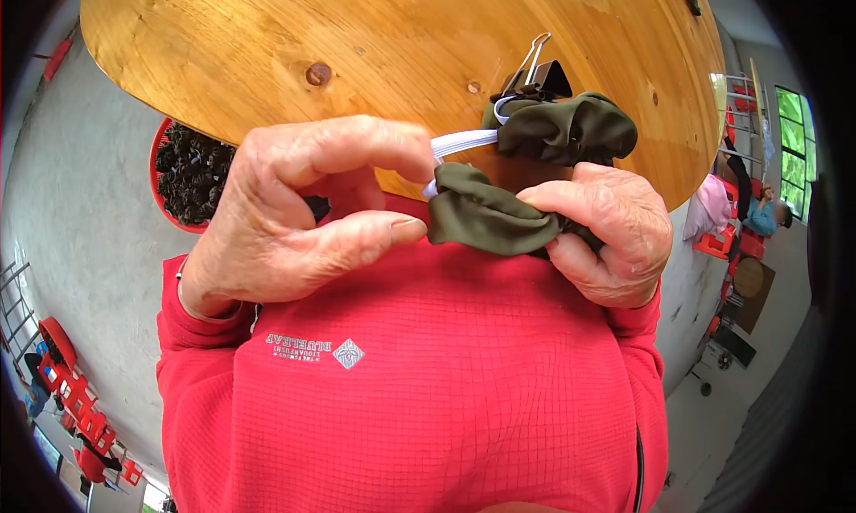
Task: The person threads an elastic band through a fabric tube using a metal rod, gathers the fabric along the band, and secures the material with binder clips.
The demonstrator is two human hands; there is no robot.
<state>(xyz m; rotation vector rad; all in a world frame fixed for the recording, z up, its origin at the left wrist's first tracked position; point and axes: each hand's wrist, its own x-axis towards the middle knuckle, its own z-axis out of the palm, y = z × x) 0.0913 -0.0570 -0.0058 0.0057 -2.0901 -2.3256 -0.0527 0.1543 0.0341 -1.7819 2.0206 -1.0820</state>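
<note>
Here, right hand pinches gathered olive fabric, left hand curved beside elastic.

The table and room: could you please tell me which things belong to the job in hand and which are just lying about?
In the job: green fabric, white elastic, black clip, probably the red basket of dark pieces.
Lying about, apparently: red stools, pink bundle.

Bright daylight, fisheye distortion, dark vignetted edges

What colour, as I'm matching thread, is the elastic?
The elastic is white, clearest in the head view.
</note>
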